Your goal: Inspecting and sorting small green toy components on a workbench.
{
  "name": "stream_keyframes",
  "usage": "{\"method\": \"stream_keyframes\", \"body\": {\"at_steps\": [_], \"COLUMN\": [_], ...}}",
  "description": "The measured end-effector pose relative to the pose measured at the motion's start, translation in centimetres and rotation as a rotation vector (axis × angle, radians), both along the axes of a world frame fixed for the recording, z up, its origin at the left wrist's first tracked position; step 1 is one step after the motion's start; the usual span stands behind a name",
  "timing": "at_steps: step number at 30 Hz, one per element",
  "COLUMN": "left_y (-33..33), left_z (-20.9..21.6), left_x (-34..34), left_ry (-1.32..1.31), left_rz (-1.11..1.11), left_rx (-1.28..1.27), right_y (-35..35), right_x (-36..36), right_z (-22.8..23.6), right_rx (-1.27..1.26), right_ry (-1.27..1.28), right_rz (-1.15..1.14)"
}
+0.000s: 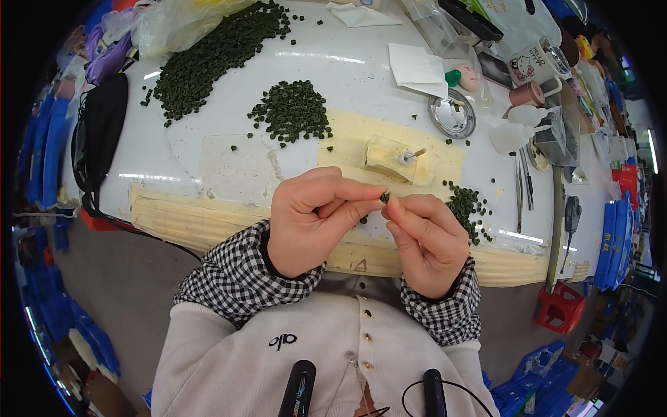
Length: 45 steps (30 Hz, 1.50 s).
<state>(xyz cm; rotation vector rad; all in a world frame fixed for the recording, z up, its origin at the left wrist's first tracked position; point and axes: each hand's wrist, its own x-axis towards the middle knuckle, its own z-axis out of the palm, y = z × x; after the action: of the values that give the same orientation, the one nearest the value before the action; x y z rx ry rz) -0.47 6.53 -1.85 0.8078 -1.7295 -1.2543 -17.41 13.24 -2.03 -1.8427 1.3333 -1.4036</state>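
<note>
Between my fingertips, over the front of the table, sits a small dark green piece (385,198); its exact kind is too small to make out. My left hand (310,215) pinches it from the left between thumb and forefinger. From the right, the thumb and forefinger of my right hand (429,236) meet at the same piece. Just beyond my hands, a taped block (389,158) with a short upright peg (415,154) is fixed to the table. A small heap of similar dark green pieces (467,207) lies right of my right hand.
Farther back are a middle heap of green pieces (292,111) and a larger heap (208,66). A round metal lid (451,115), white tissues (419,68), tweezers (518,191), a mug (538,64) and a screwdriver (572,215) lie to the right. A black cloth bag (101,135) is at left.
</note>
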Motion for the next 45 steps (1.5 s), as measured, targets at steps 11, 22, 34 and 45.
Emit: {"method": "stream_keyframes", "body": {"at_steps": [11, 22, 34, 45], "left_y": [0.0, -0.1, 0.2, 0.1], "left_z": [0.1, -0.2, 0.0, -0.1], "left_x": [-0.1, 0.0, -0.1, 0.0], "left_ry": [0.030, 0.038, 0.044, 0.034], "left_rz": [0.005, 0.020, 0.066, 0.043], "left_rx": [0.044, 0.018, 0.033, 0.008], "right_y": [0.1, 0.0, -3.9, -1.6], "right_x": [0.0, -0.4, -2.1, -1.5], "right_z": [0.1, 1.0, 1.7, 4.6], "right_rx": [0.005, -0.038, 0.067, -0.223], "right_ry": [-0.022, 0.014, 0.227, 0.094], "right_rz": [-0.032, -0.241, -0.391, -0.256]}}
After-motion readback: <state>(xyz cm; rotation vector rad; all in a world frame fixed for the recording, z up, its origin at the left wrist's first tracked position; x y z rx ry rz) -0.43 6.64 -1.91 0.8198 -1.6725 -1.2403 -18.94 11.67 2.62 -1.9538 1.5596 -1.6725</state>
